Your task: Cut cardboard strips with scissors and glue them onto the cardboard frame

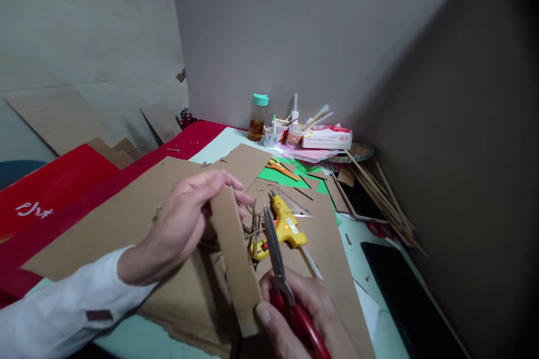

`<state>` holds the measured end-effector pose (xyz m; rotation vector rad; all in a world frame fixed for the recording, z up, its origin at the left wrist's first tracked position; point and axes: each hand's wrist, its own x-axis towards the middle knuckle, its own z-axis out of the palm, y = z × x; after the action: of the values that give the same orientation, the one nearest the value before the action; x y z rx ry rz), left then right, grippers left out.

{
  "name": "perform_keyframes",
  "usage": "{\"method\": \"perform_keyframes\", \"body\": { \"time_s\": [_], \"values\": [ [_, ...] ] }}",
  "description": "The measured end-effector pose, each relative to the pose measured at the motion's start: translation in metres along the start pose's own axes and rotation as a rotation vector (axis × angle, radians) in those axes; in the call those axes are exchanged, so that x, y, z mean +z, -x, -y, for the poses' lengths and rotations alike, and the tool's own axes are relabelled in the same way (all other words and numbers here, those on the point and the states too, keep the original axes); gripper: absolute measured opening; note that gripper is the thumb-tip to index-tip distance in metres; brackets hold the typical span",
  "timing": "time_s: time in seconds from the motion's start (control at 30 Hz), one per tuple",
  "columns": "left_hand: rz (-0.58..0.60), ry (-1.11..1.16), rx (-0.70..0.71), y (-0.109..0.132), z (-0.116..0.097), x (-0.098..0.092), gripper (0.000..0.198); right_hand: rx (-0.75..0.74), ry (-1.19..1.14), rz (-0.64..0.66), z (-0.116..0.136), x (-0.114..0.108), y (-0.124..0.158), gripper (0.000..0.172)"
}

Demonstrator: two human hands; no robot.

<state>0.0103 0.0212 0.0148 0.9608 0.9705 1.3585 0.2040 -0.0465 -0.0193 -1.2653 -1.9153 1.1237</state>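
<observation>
My left hand (185,221) pinches the far end of a long brown cardboard strip (236,258), fingers closed on it. My right hand (295,320) grips red-handled scissors (278,261) whose blades point up and away. Its thumb also presses the near end of the strip. The strip hangs over large cardboard sheets (126,219). A yellow glue gun (284,230) lies just beyond the scissor blades, beside thin cardboard shavings.
Orange scissors (281,168) lie on green paper (295,176). At the back stand a bottle with a teal cap (258,118), cups with sticks (290,132) and a tissue box (327,137). Wooden sticks (385,202) lean right. A red board (50,185) lies left.
</observation>
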Motion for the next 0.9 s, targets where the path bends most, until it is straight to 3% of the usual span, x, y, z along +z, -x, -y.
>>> {"method": "perform_keyframes", "body": {
  "time_s": [0.07,0.13,0.23,0.37,0.47,0.67,0.77,0.9],
  "values": [
    [-0.075,-0.016,0.111,-0.005,-0.003,-0.004,0.020,-0.010,-0.006,-0.021,0.001,0.000,0.001,0.023],
    [-0.053,0.003,0.114,-0.004,-0.004,-0.004,0.021,0.024,-0.027,-0.041,0.002,-0.001,0.000,0.025],
    [0.106,0.022,-0.012,0.005,0.002,-0.002,0.025,0.060,-0.076,-0.060,0.006,-0.005,-0.001,0.028],
    [0.404,-0.118,-0.300,0.018,0.013,0.001,0.022,0.062,-0.216,-0.083,0.011,-0.011,-0.002,0.030],
    [0.500,-0.138,-0.377,0.021,0.015,0.000,0.022,0.142,-0.360,-0.102,0.010,-0.013,-0.001,0.032],
    [0.448,-0.002,-0.345,0.018,0.012,-0.002,0.017,0.238,-0.385,-0.210,0.005,-0.017,-0.002,0.039],
    [0.393,0.020,-0.317,0.017,0.012,-0.003,0.017,0.204,-0.346,-0.178,0.006,-0.018,-0.002,0.040],
    [0.283,0.078,-0.271,0.013,0.010,-0.005,0.017,0.183,-0.350,-0.037,0.005,-0.021,-0.003,0.053]
  ]
}}
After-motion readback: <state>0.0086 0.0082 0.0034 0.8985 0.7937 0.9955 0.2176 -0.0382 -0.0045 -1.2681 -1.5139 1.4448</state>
